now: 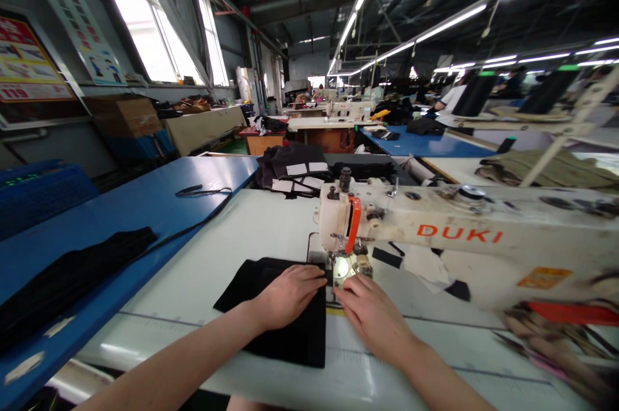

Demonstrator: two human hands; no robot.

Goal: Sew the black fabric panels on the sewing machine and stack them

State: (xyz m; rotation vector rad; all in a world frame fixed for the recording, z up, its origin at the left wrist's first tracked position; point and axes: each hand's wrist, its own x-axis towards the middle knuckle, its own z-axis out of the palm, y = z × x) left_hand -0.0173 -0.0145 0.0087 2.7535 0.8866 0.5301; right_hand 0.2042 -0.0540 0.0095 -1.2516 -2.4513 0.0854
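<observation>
A black fabric piece lies flat on the pale sewing table, its right edge beside the needle area of a white sewing machine marked DUKI. My left hand rests flat on top of the fabric, fingers stretched forward with the tips close to the presser foot. Just right of the fabric's edge, in front of the needle plate, is my right hand. Its thumb and fingers are drawn together in a pinch; whatever is between them is hidden. A small lit metal plate shows beyond its fingertips.
Scissors and other tools lie at the right edge. White scraps sit under the machine arm. Behind are dark fabric pieces with white labels. A blue table on the left holds black cloth and a cord.
</observation>
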